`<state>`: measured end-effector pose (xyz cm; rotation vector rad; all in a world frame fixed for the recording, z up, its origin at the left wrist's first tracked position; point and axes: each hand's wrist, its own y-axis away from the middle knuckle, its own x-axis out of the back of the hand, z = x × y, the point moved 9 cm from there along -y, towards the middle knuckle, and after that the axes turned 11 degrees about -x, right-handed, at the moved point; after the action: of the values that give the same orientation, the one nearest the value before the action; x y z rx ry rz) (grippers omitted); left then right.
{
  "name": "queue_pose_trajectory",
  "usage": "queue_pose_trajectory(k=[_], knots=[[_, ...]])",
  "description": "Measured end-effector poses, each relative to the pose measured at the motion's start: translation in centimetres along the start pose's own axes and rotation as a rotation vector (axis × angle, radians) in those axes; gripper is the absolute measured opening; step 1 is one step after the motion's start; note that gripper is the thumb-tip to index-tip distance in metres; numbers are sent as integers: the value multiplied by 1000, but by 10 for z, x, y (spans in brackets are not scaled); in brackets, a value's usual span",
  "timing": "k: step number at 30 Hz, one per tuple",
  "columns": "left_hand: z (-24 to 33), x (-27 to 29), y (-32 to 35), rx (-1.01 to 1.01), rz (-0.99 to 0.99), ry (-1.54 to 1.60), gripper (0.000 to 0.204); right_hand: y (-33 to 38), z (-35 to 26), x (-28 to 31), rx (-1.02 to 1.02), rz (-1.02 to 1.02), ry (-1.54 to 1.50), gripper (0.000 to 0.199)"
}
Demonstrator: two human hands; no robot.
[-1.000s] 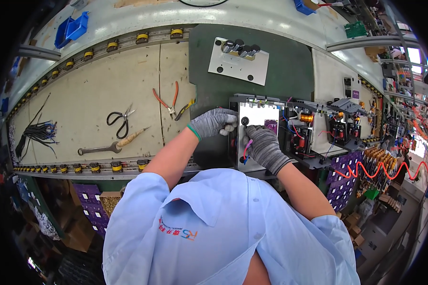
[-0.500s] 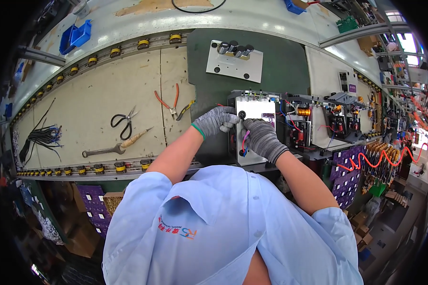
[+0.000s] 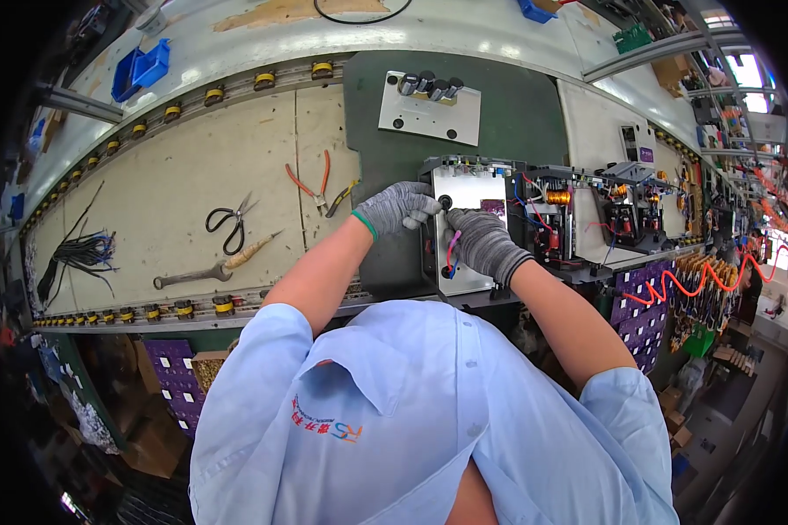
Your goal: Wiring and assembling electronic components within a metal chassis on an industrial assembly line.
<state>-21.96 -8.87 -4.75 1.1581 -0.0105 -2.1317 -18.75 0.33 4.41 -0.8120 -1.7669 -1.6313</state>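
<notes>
Both hands wear grey knitted gloves and meet over a silver metal plate [image 3: 470, 185] on an open electronics unit. With its fingers curled, my left hand [image 3: 398, 208] is at the plate's left edge. My right hand [image 3: 483, 243] lies over the plate, thumb and fingers pinched close to a round black grommet [image 3: 446, 202]. What either set of fingertips grips is hidden. Red and purple wires [image 3: 453, 248] come out beside my right hand and run down to a lower black grommet [image 3: 447, 272].
Another silver plate [image 3: 455, 122] with black cylinders lies beyond on the green mat [image 3: 525, 105]. Further open units with copper coils [image 3: 558, 198] line the right. Pliers [image 3: 311, 182], cutters [image 3: 342, 199], scissors [image 3: 232, 222], a wrench [image 3: 193, 277] and a cable bundle [image 3: 77, 254] lie left.
My right hand has shifted very slightly over the plate, its fingers still by the upper grommet. My left hand stays at the plate's left edge.
</notes>
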Motion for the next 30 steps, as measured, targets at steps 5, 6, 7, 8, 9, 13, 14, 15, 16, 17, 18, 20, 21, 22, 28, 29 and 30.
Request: queue_pose_trajectory(k=[5,6,7,8,9,13,14,15,16,17,18,20,21,22,28,29,30], knots=[[-1,2,6,-49,65,-3,33,1,-2,2,4,7,18,34],[-2,2,8,-46,84,-32,32,1,-2,3,6,18,18,33],[-2,1,10,-45,89,-54,32,1,-2,2,11,17,13,33],[-1,0,11,-58,87,-65,32,1,-2,1,15,15,6,32],[-2,-1,12,-66,102,-78,32,1,-1,1,15,15,-4,32],[2,-4,13,-126,119,-116,33,1,-3,-1,45,32,12,31],[1,-3,12,-118,134,-140,33,2,-3,-1,52,30,17,31],[5,-6,10,-148,107,-170,32,2,-4,-2,59,27,22,31],[8,-7,7,-157,94,-206,31,2,-5,-2,68,35,28,31],[12,-8,4,-182,70,-232,31,2,-5,-1,74,42,34,30],[13,-7,3,-154,69,-262,30,2,-5,-1,77,42,41,30],[17,-7,2,-130,47,-303,30,2,-4,0,78,26,26,30],[19,-5,2,-113,55,-367,30,2,-4,0,76,17,19,31],[22,-3,3,-98,63,-432,31,2,-4,1,82,25,9,31],[26,-6,3,-73,56,-458,34,1,-2,-2,71,7,17,32],[28,-11,0,-91,39,-399,35,0,-2,-1,77,23,19,31],[26,-11,-1,-77,75,-398,35,0,-3,0,85,37,21,31]])
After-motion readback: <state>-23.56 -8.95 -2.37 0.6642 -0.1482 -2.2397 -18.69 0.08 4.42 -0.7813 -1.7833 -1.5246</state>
